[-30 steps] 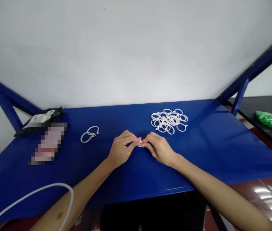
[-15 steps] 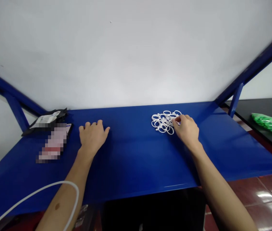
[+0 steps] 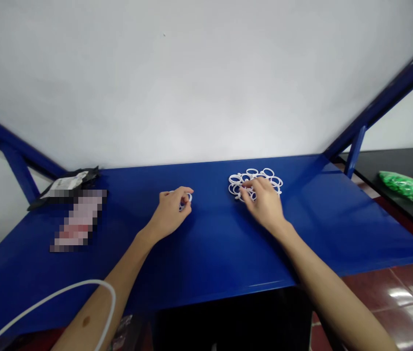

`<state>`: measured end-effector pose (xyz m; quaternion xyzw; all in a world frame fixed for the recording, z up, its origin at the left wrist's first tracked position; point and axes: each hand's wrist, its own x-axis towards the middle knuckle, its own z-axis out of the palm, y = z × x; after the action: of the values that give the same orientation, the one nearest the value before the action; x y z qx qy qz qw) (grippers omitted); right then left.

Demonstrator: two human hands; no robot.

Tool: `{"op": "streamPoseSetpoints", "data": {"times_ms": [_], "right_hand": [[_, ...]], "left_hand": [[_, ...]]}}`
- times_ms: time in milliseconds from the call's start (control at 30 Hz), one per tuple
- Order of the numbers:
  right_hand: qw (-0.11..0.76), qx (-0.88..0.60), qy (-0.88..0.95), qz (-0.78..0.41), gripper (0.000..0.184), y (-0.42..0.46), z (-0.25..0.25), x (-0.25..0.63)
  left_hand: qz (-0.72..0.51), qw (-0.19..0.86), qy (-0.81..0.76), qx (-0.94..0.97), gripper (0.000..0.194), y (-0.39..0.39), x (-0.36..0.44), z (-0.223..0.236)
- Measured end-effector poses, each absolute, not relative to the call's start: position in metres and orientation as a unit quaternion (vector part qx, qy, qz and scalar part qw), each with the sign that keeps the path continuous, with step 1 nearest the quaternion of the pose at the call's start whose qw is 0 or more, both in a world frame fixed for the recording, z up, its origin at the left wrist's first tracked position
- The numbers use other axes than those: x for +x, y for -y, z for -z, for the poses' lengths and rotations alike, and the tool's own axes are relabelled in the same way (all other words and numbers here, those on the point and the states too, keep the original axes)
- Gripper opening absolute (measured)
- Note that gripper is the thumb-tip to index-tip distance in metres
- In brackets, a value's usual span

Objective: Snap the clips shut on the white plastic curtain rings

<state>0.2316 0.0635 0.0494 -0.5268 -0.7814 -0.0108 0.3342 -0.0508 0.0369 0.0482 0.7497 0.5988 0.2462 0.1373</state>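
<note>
Several thin white rings with small knobs [image 3: 275, 181] lie in a loose pile on the blue table [image 3: 210, 253], right of the middle. My right hand [image 3: 266, 204] reaches over this pile from the front and covers part of it. Its thumb and forefinger are closed together on a white ring at the pile's left side; the exact grip is partly hidden. Left of the pile, my left hand [image 3: 172, 210] is curled just above the table. A white ring [image 3: 190, 197] shows between its thumb and fingers.
A black plastic packet with a white label [image 3: 69, 184] and a blurred pinkish flat item [image 3: 80, 219] lie at the left. A white cable [image 3: 51, 296] loops over my left forearm. Blue frame bars [image 3: 356, 151] rise at both sides. A bag of green pieces [image 3: 405, 186] rests on a black surface at right.
My left hand has moved right from lying flat on the table and now holds a white ring. My right hand has shifted left over the pile, uncovering rings on its right side.
</note>
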Motion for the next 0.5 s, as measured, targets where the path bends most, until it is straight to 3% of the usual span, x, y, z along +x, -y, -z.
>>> {"op": "streamPoseSetpoints", "data": {"times_ms": [133,200,333,500], "right_hand": [[0.339,-0.364,0.855,-0.145,0.030,-0.039,-0.038,0.197],[0.336,-0.326,0.857,-0.217,0.025,-0.033,-0.034,0.187],[0.346,-0.326,0.821,-0.317,0.010,-0.034,-0.032,0.184],[0.337,-0.355,0.769,-0.412,0.012,-0.036,-0.032,0.184]], "left_hand": [[-0.317,0.277,-0.510,0.750,0.035,-0.025,-0.031,-0.047],[-0.336,0.338,-0.487,0.732,0.038,-0.020,-0.025,-0.046],[-0.350,0.385,-0.492,0.698,0.037,-0.018,-0.020,-0.046],[-0.368,0.414,-0.492,0.673,0.037,-0.019,-0.021,-0.045]]}}
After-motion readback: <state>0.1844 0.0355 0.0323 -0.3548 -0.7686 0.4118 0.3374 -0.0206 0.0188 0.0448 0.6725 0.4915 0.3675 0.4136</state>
